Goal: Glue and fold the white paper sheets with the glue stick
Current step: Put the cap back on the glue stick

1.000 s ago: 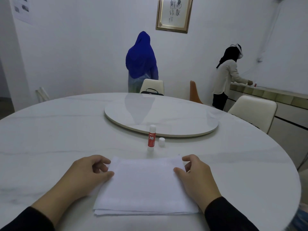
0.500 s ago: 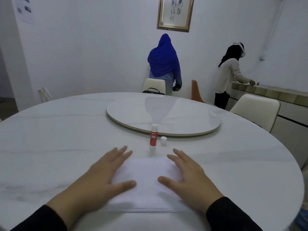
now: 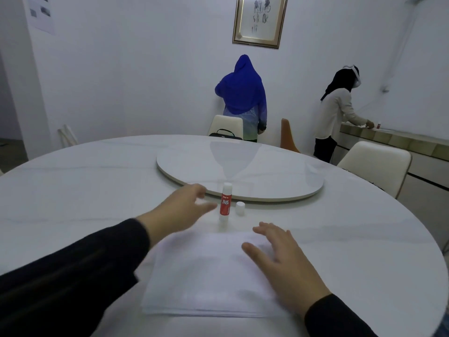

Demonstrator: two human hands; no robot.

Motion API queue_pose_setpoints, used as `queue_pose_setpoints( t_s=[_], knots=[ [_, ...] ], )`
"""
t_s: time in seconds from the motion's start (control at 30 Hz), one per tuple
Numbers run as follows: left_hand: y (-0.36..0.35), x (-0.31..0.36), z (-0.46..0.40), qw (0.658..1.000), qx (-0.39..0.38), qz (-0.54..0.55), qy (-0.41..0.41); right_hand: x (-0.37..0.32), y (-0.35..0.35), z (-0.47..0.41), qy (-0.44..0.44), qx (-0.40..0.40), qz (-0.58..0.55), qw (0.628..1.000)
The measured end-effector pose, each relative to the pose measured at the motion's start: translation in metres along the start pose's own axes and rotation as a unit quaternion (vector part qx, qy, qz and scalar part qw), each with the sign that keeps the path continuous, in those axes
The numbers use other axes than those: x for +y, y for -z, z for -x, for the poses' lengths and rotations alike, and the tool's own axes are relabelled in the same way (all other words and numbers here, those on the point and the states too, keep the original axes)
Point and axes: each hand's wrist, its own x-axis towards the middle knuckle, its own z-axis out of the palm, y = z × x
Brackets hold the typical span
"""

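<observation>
the white paper sheets lie stacked flat on the round white desk, near its front edge. the right hand rests palm down on the stack, fingers spread, its grip released. the left hand is stretched out just left of the upright red glue stick, blurred, its grip loose and empty. the white cap stands just right of the stick.

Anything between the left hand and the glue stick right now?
Nothing. In the head view only a narrow strip of bare table separates the open left hand from the upright glue stick; its cap stands on the far side.
</observation>
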Motion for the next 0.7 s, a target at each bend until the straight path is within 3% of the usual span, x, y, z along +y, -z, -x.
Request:
queue_pose_setpoints(
  t_s=[0.1,0.33,0.4,0.47,0.53,0.6,0.7],
  knots=[
    [-0.024,0.010,-0.033,0.976,-0.029,0.208,0.064,0.010,-0.002,-0.003,-0.027,0.057,-0.046,0.997],
    [-0.057,0.018,-0.049,0.952,0.071,0.293,0.053,0.015,-0.001,-0.007,-0.003,0.113,-0.059,0.992],
    [-0.044,0.026,-0.038,0.906,0.066,0.415,0.054,0.012,0.003,-0.007,-0.007,0.143,-0.108,0.984],
    [-0.026,0.033,-0.020,0.845,0.028,0.533,0.031,-0.003,0.013,-0.009,-0.059,0.152,-0.233,0.959],
    [-0.011,0.036,-0.004,0.809,0.009,0.588,0.003,-0.027,0.020,-0.015,-0.137,0.066,-0.439,0.885],
    [-0.005,0.035,0.009,0.787,0.012,0.617,-0.015,-0.050,0.020,-0.021,-0.195,-0.045,-0.597,0.777],
    [-0.005,0.028,0.018,0.756,0.022,0.654,-0.019,-0.066,0.004,-0.026,-0.211,-0.079,-0.726,0.649]
  ],
)
